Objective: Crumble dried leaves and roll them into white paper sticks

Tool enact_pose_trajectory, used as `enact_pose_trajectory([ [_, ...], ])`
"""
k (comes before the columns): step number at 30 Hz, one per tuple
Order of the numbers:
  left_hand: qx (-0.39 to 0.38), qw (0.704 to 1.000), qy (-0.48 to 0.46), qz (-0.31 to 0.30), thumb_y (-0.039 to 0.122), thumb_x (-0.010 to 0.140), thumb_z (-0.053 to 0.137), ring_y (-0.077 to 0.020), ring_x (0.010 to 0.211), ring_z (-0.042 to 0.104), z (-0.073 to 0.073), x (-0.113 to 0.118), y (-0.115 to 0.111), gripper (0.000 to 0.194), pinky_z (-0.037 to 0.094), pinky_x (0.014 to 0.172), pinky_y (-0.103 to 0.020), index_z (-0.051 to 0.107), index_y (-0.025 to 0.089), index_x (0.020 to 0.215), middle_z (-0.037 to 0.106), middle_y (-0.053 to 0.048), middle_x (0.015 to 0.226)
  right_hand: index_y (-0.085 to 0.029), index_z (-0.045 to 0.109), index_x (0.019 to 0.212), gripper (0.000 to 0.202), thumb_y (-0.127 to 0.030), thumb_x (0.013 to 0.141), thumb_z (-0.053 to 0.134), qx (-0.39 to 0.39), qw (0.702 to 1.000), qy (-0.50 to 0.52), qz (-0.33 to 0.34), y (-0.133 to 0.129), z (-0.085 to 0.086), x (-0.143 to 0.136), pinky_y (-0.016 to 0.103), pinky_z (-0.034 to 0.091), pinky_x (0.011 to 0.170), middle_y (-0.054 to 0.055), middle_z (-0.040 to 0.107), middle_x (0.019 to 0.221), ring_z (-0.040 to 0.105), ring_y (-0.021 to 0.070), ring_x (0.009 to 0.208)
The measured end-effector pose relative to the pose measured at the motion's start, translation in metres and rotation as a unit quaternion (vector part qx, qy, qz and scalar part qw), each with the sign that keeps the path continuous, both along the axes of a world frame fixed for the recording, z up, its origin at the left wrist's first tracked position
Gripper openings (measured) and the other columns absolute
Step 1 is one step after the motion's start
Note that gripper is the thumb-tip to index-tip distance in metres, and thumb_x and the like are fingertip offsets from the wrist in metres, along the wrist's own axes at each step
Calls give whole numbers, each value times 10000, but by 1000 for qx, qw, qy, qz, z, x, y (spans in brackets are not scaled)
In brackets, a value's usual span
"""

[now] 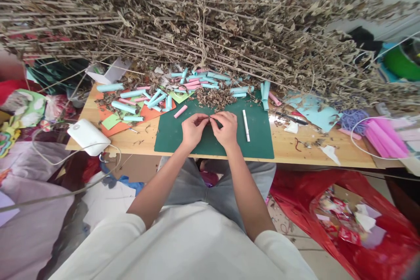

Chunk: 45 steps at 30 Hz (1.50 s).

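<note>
Over the dark green cutting mat (256, 146), my left hand (193, 129) and my right hand (225, 127) meet fingertip to fingertip. Both are closed in a pinch; whatever sits between the fingers is too small to make out. Just beyond them lies a heap of crumbled dried leaves (215, 97). A short pink paper roll (180, 111) rests on the mat to the left of my left hand. To the right of my right hand is a slim white stick or pen (246, 126).
Bundles of dried leafy stalks (157, 30) span the back of the wooden table (348, 151). Blue paper rolls (124, 107) and pink ones lie at the left. A white power bank (88, 137) is at the left edge. A red bag (297, 190) of scraps stands below right.
</note>
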<state>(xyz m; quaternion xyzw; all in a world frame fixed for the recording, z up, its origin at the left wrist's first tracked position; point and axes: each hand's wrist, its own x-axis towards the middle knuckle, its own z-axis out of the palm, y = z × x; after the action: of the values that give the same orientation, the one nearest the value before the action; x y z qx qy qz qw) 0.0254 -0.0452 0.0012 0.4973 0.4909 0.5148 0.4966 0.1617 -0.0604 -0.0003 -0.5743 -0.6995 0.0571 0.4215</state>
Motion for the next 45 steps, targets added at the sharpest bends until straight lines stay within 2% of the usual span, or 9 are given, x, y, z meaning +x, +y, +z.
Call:
enact_pose_trajectory([
  [8, 12, 1000, 16, -13, 281, 755, 696, -153, 735, 678, -3, 0, -1, 159, 571, 746, -296, 699, 153, 851, 724, -49, 831, -217, 627, 864, 89, -226, 897, 544, 2, 1000, -7, -17, -1, 1, 0, 388, 406, 865, 49, 672, 885, 595, 213, 893],
  [14, 1, 1000, -16, 10, 308, 743, 734, -152, 766, 677, -3, -1, 1, 219, 571, 790, -310, 681, 160, 896, 716, -44, 840, -228, 658, 827, 91, -281, 885, 612, 22, 999, 15, -46, 2, -1, 1, 380, 430, 828, 34, 689, 846, 620, 205, 835],
  [23, 0, 1000, -16, -5, 342, 765, 722, -149, 716, 671, 0, -1, 0, 199, 574, 762, -313, 713, 163, 852, 725, -37, 806, -238, 692, 991, 162, -279, 908, 558, 4, 1000, 19, 13, -2, 1, 0, 390, 457, 880, 59, 693, 981, 639, 211, 952],
  [28, -7, 1000, -19, -1, 347, 755, 736, -148, 654, 663, 1, -1, 0, 214, 581, 713, -309, 745, 153, 845, 729, -38, 750, -237, 701, 943, 177, -298, 938, 536, 11, 999, 29, 20, 1, -2, 1, 370, 480, 838, 55, 697, 943, 648, 198, 907],
  [35, 7, 1000, 7, -15, 354, 754, 746, -198, 802, 720, -3, -3, -1, 255, 590, 830, -358, 763, 164, 925, 761, -76, 919, -227, 669, 886, 176, -288, 945, 515, 1, 1000, 25, 13, 1, -2, 1, 369, 463, 840, 55, 684, 905, 630, 200, 894],
  [41, 12, 1000, 16, -5, 327, 758, 733, -171, 735, 698, -1, -1, -2, 220, 587, 743, -314, 759, 152, 889, 759, -68, 868, -209, 633, 884, 141, -234, 925, 500, 7, 999, 29, -18, 0, -1, 2, 363, 445, 829, 65, 664, 888, 608, 211, 899],
  [45, 9, 1000, 10, 1, 302, 774, 718, -149, 706, 683, -1, -1, -1, 196, 573, 734, -286, 760, 151, 892, 753, -53, 831, -215, 669, 923, 152, -251, 930, 521, 9, 999, 22, -37, 2, -4, 2, 364, 440, 857, 58, 688, 926, 628, 206, 915],
])
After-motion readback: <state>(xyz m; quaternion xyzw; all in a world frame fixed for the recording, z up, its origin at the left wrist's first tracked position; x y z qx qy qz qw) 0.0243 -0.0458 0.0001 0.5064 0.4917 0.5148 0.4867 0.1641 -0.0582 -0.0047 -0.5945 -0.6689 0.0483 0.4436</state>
